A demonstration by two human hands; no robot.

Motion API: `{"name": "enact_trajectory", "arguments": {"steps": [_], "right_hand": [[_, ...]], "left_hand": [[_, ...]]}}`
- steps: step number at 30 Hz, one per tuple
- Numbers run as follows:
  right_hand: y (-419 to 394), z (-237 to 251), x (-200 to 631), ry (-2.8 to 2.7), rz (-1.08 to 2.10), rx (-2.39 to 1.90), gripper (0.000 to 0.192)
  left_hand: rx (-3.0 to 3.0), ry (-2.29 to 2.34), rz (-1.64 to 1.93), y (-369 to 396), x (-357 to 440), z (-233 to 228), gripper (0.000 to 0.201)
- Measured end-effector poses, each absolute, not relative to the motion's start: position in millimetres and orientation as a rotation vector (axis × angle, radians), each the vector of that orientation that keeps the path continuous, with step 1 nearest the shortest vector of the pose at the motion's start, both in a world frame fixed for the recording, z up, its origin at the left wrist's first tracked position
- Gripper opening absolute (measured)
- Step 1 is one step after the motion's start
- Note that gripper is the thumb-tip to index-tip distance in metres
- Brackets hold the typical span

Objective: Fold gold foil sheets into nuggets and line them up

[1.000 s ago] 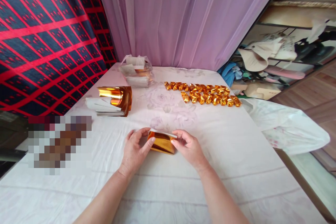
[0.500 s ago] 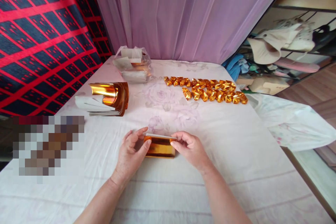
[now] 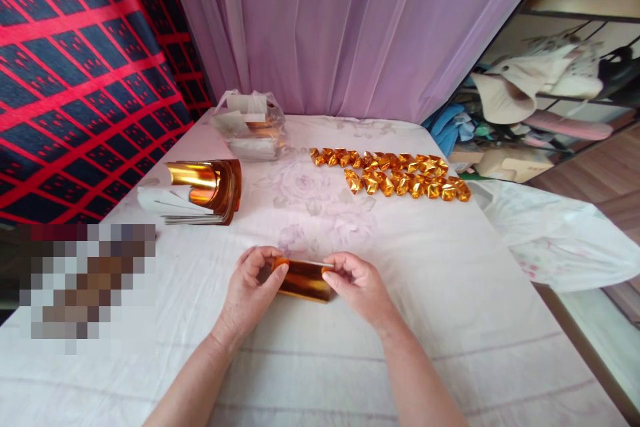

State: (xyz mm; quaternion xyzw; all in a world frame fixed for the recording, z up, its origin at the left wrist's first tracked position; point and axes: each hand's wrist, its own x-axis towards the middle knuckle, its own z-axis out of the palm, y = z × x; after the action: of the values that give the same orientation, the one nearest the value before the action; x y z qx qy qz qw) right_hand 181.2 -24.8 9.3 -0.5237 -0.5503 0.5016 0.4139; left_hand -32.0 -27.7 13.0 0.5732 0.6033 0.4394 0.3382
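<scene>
A sheet of gold foil paper (image 3: 304, 279), partly folded, rests on the white floral cloth (image 3: 450, 307) in front of me. My left hand (image 3: 250, 293) pinches its left end between thumb and fingers. My right hand (image 3: 357, 283) pinches its right end the same way. The paper's white back shows as a thin strip along the top fold. Further back lie several folded gold pieces (image 3: 395, 175) in rows. A stack of curled gold sheets (image 3: 203, 190) sits at the left.
A clear plastic bag with more paper (image 3: 250, 125) stands at the back left by the lilac curtain (image 3: 340, 27). A red and dark checked cloth (image 3: 65, 67) hangs on the left. Shelves with clothes (image 3: 540, 100) are on the right, past the surface's edge. A blurred patch (image 3: 85, 283) covers the left.
The folded edge has been pressed lower, so the paper looks flatter and narrower. Both hands stayed at its ends. The camera has shifted slightly.
</scene>
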Motion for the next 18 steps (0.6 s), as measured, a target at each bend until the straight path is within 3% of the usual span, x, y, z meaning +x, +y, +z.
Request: {"name": "enact_trajectory", "arguments": {"steps": [18], "right_hand": [[-27.1, 13.2, 182.1, -1.445, 1.179, -1.335, 0.035]], "left_hand": [[1.489, 1.519, 1.155, -20.6, -30.3, 6.9, 0.019]]}}
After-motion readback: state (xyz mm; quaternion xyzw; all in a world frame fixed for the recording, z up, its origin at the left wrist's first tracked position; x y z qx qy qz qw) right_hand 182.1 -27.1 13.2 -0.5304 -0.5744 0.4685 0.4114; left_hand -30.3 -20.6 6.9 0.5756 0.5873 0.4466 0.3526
